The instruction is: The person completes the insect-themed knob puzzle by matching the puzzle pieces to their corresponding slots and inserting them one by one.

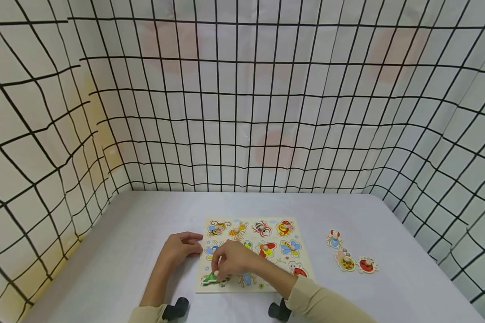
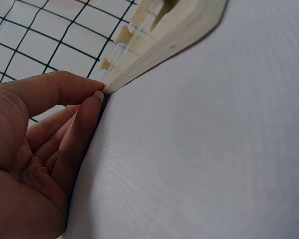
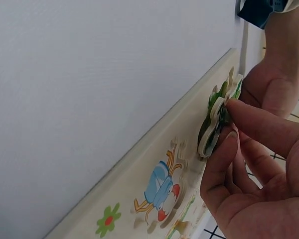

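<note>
A wooden knob puzzle board with painted insects lies flat on the white table. My right hand pinches a green puzzle piece over the board's lower left corner. In the right wrist view, that piece sits slightly raised and tilted against the board, and the fingers hide part of it. My left hand rests beside the board, its fingertips touching the left edge. In the left wrist view, thumb and index finger meet the board's edge.
Right of the board lie several loose insect pieces: a blue one with red claws, a spotted one and a red one. In the bottom row, a blue beetle picture shows in its recess. Black grid netting surrounds the table.
</note>
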`<state>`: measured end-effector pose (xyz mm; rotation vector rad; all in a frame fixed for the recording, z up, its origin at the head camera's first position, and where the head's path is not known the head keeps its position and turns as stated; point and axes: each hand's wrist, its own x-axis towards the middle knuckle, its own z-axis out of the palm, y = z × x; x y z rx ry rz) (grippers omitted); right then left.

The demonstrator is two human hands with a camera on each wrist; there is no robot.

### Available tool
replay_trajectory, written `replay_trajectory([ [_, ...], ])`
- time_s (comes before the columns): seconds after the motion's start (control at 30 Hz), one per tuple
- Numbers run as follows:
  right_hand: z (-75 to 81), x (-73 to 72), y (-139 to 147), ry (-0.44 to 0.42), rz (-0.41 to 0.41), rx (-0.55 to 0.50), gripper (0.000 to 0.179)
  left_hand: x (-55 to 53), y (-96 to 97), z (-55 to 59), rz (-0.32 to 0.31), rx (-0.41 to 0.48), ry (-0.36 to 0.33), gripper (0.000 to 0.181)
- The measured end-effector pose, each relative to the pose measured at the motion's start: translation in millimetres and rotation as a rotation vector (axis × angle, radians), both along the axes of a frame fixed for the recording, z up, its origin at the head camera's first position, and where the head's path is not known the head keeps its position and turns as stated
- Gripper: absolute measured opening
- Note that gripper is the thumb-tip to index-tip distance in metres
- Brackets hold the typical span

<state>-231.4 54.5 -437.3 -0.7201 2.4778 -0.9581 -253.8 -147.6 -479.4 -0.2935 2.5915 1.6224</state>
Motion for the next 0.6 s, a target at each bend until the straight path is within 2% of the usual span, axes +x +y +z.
replay_trajectory([
  [0.6,-0.9,5.0,-4.5,-0.071,-0.049,-0.004,0.016,0.7,-0.4,0.8,-0.002,0.004,0.009,0.028],
])
